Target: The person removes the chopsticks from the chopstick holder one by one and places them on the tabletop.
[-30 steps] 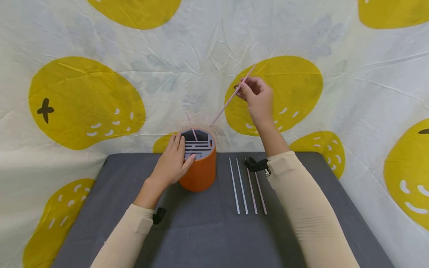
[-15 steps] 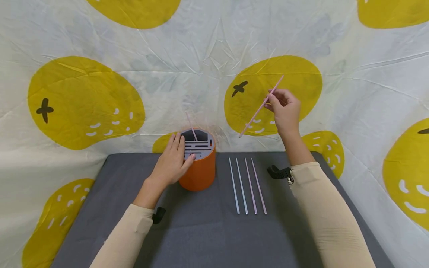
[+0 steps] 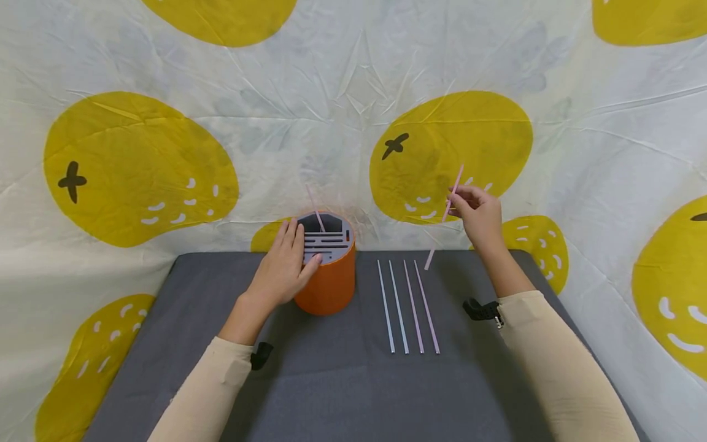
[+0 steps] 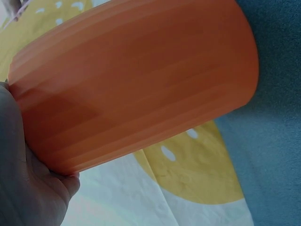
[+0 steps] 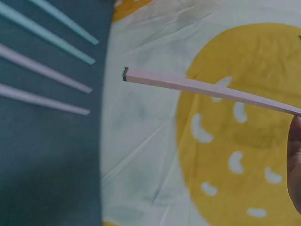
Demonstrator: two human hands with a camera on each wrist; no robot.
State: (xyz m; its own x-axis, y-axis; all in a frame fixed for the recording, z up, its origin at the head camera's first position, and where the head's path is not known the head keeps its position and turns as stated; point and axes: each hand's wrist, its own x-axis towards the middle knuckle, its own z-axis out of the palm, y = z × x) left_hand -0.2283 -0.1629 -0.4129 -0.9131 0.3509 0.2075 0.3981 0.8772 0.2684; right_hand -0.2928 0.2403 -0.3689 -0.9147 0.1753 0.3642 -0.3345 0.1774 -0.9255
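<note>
My right hand (image 3: 479, 215) pinches a pink chopstick (image 3: 456, 181) between thumb and fingers, above the table's back edge. The chopstick slants down to the left; its square, dark-tipped end shows in the right wrist view. My left hand (image 3: 282, 267) rests on the top left of an orange round knife block (image 3: 326, 288), fingers straight and thumb on the near rim. The block's grey top has several slots. Another pink chopstick (image 3: 315, 207) leans in its rear opening. Two light-blue chopsticks (image 3: 399, 307) and two pink chopsticks (image 3: 418, 307) lie side by side right of the block.
Dark grey cloth covers the table (image 3: 331, 393). Directly behind it hangs a white cloth (image 3: 309, 141) with large yellow fruit shapes. A dark strap (image 3: 482, 309) sits at my right wrist, and another dark strap (image 3: 262, 356) at my left.
My right hand has moved right, away from above the block, and then down with the pink chopstick, which now hangs steeper. The left hand and the block have stayed in place.
</note>
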